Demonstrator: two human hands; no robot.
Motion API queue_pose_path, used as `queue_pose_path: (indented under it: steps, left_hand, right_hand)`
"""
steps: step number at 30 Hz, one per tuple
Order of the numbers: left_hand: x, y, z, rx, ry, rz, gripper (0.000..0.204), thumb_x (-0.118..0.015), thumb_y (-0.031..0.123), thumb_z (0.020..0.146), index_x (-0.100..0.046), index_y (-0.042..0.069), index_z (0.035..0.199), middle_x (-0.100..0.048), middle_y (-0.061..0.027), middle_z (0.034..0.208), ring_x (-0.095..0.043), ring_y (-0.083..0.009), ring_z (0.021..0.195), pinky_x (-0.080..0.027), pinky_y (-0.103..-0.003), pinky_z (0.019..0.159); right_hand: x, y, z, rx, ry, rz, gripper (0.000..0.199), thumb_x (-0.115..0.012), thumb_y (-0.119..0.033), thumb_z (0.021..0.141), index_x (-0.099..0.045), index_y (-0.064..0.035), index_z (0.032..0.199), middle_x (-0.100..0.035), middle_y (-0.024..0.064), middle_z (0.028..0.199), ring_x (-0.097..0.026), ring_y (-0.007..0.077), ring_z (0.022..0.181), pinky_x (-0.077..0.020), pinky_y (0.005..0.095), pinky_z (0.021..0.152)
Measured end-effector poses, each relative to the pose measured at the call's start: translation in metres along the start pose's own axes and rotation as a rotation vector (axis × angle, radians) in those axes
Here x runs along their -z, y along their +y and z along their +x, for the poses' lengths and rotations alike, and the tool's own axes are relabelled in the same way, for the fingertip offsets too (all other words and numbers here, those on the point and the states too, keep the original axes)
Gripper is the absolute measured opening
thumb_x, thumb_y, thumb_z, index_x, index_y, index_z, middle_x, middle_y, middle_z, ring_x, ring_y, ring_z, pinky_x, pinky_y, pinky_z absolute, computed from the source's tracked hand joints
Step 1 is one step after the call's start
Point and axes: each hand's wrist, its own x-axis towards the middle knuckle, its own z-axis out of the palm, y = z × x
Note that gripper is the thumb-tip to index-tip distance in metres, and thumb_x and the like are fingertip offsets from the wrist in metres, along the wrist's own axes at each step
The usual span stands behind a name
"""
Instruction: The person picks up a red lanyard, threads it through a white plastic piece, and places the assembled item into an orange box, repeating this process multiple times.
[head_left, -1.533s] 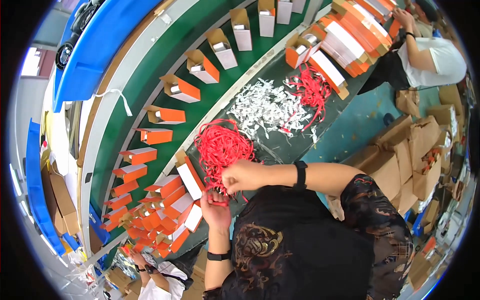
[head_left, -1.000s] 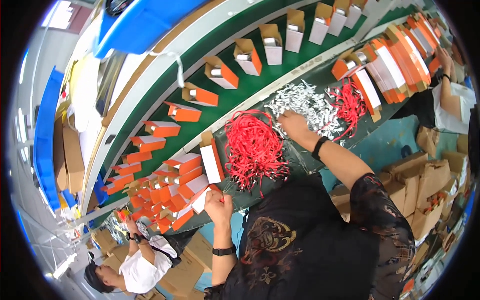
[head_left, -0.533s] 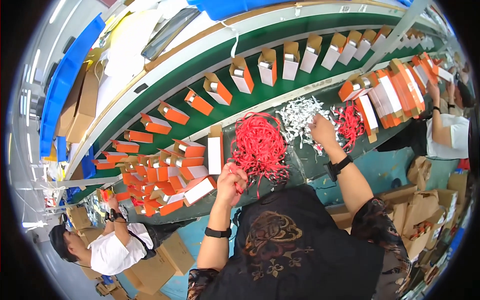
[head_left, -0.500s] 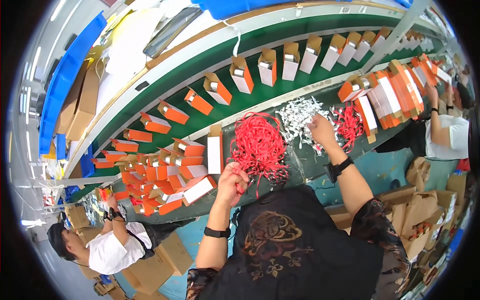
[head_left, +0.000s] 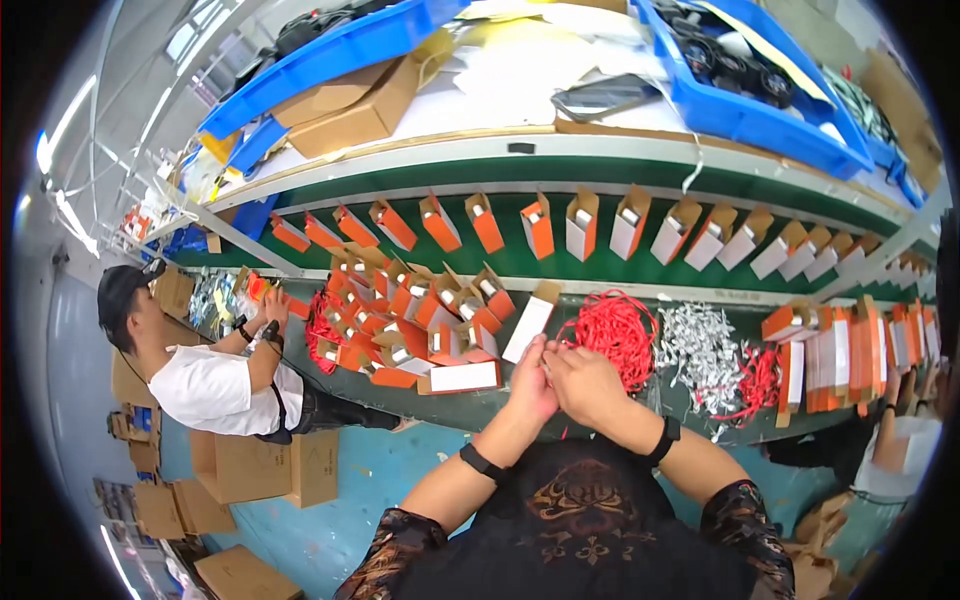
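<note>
A co-worker (head_left: 215,375) in a white shirt bends over the bench on the left, beside a heap of orange boxes (head_left: 400,320). A white box (head_left: 530,322) leans at the heap's edge, just left of the hands. The left hand (head_left: 530,385) and right hand (head_left: 585,385) meet at the bench edge, fingers pinched together on something too small to make out. Red cords (head_left: 615,330) lie just beyond them, white tags (head_left: 700,350) further right.

Both hands, left hand (head_left: 530,385) and right hand (head_left: 585,385), meet just beside a pile of red cords (head_left: 612,330) on the desk (head_left: 560,412); orange-and-white boxes (head_left: 410,320) crowd left of that pile.
</note>
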Motion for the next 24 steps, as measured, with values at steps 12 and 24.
queue_pose_path:
  steps: [12, 24]
  left_hand:
    - [-0.112, 0.277, 0.055, -0.813, 0.251, 0.078, 0.031, -0.059, 0.041, 0.094, -0.047, 0.015, 0.081, -0.040, 0.0033, 0.064, -0.044, -0.0110, 0.058, -0.040, -0.030, 0.056]
    - [-0.082, 0.384, 0.232, -0.821, 0.003, -0.063, 0.044, -0.038, 0.045, 0.095, -0.058, 0.010, 0.114, -0.063, -0.0053, 0.112, -0.060, -0.0244, 0.102, -0.049, -0.042, 0.090]
  right_hand:
    - [0.004, 0.060, -0.064, -0.425, -0.096, 0.197, 0.028, -0.069, -0.020, 0.080, -0.067, -0.0088, 0.106, -0.065, 0.0143, 0.089, -0.064, 0.0336, 0.084, -0.0517, 0.0413, 0.072]
    - [-0.028, 0.075, -0.096, -0.722, -0.297, 0.144, 0.031, -0.070, -0.022, 0.078, -0.068, -0.0069, 0.105, -0.068, 0.0155, 0.093, -0.065, 0.0341, 0.084, -0.0524, 0.0424, 0.074]
